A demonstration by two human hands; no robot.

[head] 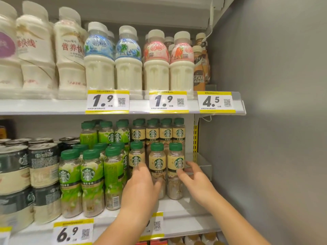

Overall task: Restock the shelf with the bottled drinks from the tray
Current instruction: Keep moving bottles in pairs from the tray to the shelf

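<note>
Three beige-label coffee bottles with green caps stand in the front row of the lower shelf (178, 207). My left hand (141, 188) wraps the middle beige bottle (157, 163): its fingers reach between this bottle and the left beige bottle (136, 156), and its thumb lies across the front. My right hand (194, 181) holds the right beige bottle (176, 161), thumb on its label and fingers behind its right side. More beige bottles (159, 133) fill the rows behind. The tray is out of view.
Green-label bottles (90, 175) stand directly to the left, with stacked cans (42, 165) further left. A clear divider (203, 165) and the grey side wall (265, 121) close off the right. The upper shelf (53, 105) holds milk drinks. Price tags line both shelf edges.
</note>
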